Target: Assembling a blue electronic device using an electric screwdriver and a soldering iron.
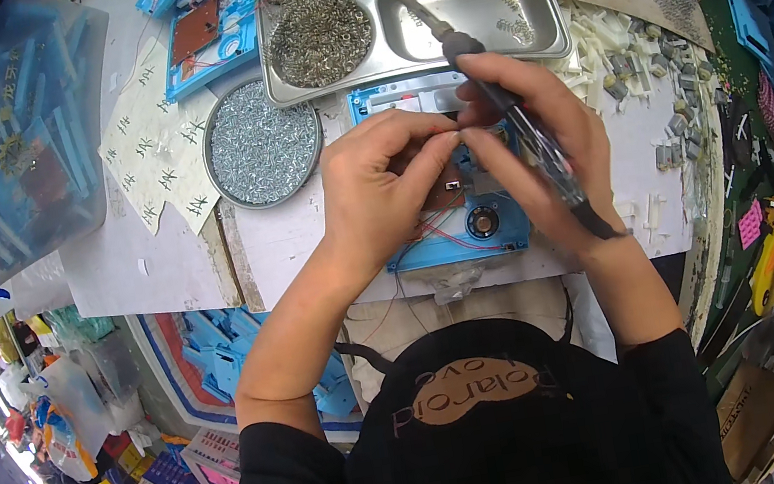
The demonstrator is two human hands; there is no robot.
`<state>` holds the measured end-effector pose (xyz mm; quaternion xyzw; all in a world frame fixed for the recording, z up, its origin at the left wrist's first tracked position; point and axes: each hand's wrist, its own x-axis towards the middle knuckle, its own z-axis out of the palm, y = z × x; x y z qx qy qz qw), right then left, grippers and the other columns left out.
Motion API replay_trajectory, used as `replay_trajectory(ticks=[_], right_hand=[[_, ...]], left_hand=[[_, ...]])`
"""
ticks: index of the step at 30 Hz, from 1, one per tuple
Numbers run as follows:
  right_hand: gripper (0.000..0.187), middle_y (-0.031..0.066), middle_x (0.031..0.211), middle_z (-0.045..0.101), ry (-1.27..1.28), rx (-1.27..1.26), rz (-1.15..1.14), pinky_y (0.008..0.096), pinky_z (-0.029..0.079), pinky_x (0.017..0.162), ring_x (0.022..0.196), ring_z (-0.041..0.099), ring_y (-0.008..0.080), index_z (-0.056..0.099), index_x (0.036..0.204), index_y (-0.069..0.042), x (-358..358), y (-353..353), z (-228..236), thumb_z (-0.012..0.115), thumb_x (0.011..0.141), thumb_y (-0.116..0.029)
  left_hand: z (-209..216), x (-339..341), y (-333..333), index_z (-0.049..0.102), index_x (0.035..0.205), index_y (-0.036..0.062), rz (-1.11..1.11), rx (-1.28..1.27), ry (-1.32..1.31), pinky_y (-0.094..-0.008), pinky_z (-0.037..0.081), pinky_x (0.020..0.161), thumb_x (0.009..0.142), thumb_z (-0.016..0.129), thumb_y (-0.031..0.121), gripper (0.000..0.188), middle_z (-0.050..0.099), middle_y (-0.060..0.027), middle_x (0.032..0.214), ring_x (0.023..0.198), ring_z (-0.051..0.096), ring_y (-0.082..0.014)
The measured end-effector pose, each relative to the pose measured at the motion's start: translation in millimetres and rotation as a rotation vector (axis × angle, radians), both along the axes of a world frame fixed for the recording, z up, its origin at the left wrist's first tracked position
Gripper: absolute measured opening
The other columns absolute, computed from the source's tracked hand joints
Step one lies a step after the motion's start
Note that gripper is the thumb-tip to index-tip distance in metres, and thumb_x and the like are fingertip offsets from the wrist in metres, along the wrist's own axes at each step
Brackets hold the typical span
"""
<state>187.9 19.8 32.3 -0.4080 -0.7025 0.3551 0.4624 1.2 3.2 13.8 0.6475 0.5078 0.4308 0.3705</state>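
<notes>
A blue plastic housing [508, 241] lies on the table below my hands, with a round black speaker [483, 222], a brown circuit board [442, 198] and thin red wires in it. Over its middle, my left hand [369, 179] pinches with thumb and forefinger; whatever is between them is too small to make out. My right hand [553, 109] grips a dark-handled screwdriver [466, 47] that slants across the palm, its metal tip pointing away toward the steel tray. The right thumb and forefinger meet the left fingertips. Part of the housing is hidden under both hands.
A steel compartment tray [338, 90] with small metal parts stands at the far side. Left of my hands sits a round dish of screws [262, 145]. Small white and grey parts [628, 67] are heaped at right. A bin of blue pieces [28, 147] stands far left.
</notes>
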Motion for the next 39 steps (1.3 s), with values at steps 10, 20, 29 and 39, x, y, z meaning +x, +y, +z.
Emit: replay_trajectory(ticks=[10,20,29,39], right_hand=[[0.045,0.0123,0.101,0.070,-0.004,0.083,-0.111,0.0308,0.056,0.076,0.085,0.069,0.0232,0.069,0.123,-0.005,-11,1,-12,0.075,0.081,0.008],[0.045,0.0101,0.099,0.069,-0.110,0.180,-0.128,0.0305,0.054,0.077,0.083,0.067,0.0200,0.069,0.121,-0.002,20,-9,-4,0.078,0.079,0.008],[0.030,0.0114,0.079,0.065,-0.069,0.152,0.027,0.0298,0.044,0.058,0.063,0.057,0.0205,0.067,0.108,0.001,61,-32,5,0.079,0.080,-0.002],[0.029,0.0105,0.072,0.065,-0.191,0.298,0.147,0.0314,0.043,0.052,0.055,0.056,0.0220,0.067,0.106,0.002,54,-21,-1,0.078,0.079,-0.003]], left_hand=[[-8,-3,-1,0.074,0.094,0.0017,0.034,0.200,0.094,-0.0314,0.053,0.065,0.087,0.077,0.005,0.008,0.068,-0.0094,0.090,0.074,0.068,-0.0187],[1,-1,2,0.069,0.083,0.0000,0.090,0.056,0.139,-0.0290,0.052,0.062,0.082,0.074,0.003,0.006,0.053,-0.0103,0.101,0.069,0.062,-0.0153],[-8,0,4,0.069,0.081,0.0011,0.122,0.063,0.130,-0.0316,0.052,0.064,0.079,0.074,0.004,0.006,0.054,-0.0109,0.098,0.071,0.060,-0.0190],[-8,0,4,0.068,0.081,0.0008,0.126,0.091,0.139,-0.0315,0.052,0.064,0.079,0.074,0.004,0.007,0.055,-0.0111,0.098,0.072,0.061,-0.0193]])
